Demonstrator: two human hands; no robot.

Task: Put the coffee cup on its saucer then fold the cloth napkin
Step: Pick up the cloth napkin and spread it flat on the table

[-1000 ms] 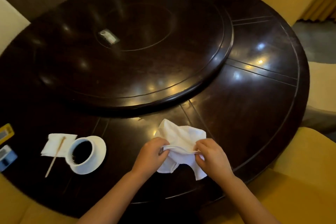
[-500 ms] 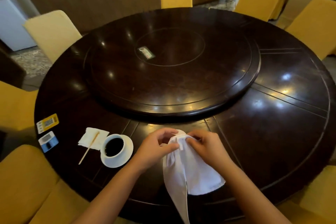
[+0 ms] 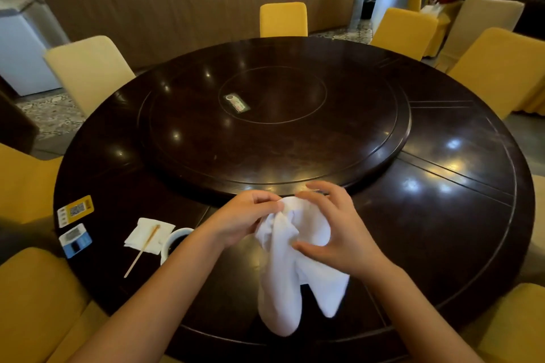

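Note:
The white cloth napkin [image 3: 290, 268] hangs bunched above the near part of the dark round table [image 3: 442, 230]. My left hand [image 3: 244, 218] pinches its top edge. My right hand [image 3: 336, 227] grips the upper part, thumb pressed on the cloth. Two loose ends dangle toward the table's front rim. The white coffee cup [image 3: 176, 240], holding dark coffee, stands at the left, mostly hidden behind my left forearm. Its saucer is hidden by my arm.
A paper napkin [image 3: 147, 233] with a wooden stirrer [image 3: 143, 250] lies left of the cup. A yellow card [image 3: 75, 209] and a blue card [image 3: 75, 240] lie near the left rim. The raised turntable [image 3: 274, 127] carries a small tag [image 3: 236, 103]. Yellow chairs ring the table.
Both hands lifted the napkin off the table and brought its top together, so it now hangs bunched. The camera tilted up, and my left forearm now covers most of the cup.

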